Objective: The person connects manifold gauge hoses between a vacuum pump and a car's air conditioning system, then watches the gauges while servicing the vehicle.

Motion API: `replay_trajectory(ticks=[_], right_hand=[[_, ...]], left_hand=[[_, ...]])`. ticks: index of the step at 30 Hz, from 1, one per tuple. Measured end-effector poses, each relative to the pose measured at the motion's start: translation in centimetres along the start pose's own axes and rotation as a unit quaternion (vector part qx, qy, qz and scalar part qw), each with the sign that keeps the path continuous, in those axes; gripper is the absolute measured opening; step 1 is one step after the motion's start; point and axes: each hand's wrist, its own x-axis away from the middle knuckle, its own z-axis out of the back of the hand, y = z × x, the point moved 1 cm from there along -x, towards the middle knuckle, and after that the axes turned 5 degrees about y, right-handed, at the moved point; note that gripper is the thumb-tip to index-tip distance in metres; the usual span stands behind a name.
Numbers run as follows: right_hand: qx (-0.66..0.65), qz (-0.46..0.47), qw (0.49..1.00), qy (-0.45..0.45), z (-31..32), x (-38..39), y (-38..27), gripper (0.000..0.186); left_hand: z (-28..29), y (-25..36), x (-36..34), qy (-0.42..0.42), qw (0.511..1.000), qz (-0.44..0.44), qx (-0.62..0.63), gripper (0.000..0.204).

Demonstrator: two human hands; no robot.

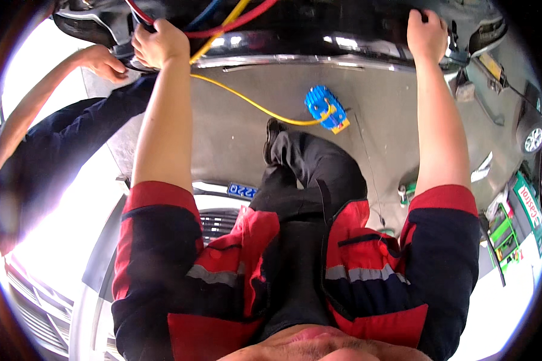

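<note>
Both my arms reach forward to the black front bumper (295, 33) of a car, which has a chrome strip along its lower edge. My left hand (161, 45) is closed on the bumper's left end, beside red, blue and yellow hoses (223, 29). At the right end, next to the headlamp area, my right hand (427, 37) has its fingers curled over the bumper; its fingertips are partly hidden. A co-worker's hand (105, 63) is at the same left corner, just outside my left hand.
On the floor stands a blue pump-like unit (325, 107), with a yellow hose running up to the car. A white car with a grille (214, 225) is behind me. To the right are a green rack (504, 237), a wheel (531, 137) and a thin cable on the floor.
</note>
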Motion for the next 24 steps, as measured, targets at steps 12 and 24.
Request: replay_trajectory(ticks=[12,24], right_hand=[[-0.029,0.011,0.999,0.038,1.6,0.9,-1.6,0.035],[-0.051,0.045,0.994,0.087,2.1,1.5,-0.4,0.038]], left_hand=[[-0.1,-0.7,0.8,0.011,1.000,-0.027,0.001,0.060],[6.0,-1.9,4.5,-0.006,0.949,-0.015,0.316,0.034]])
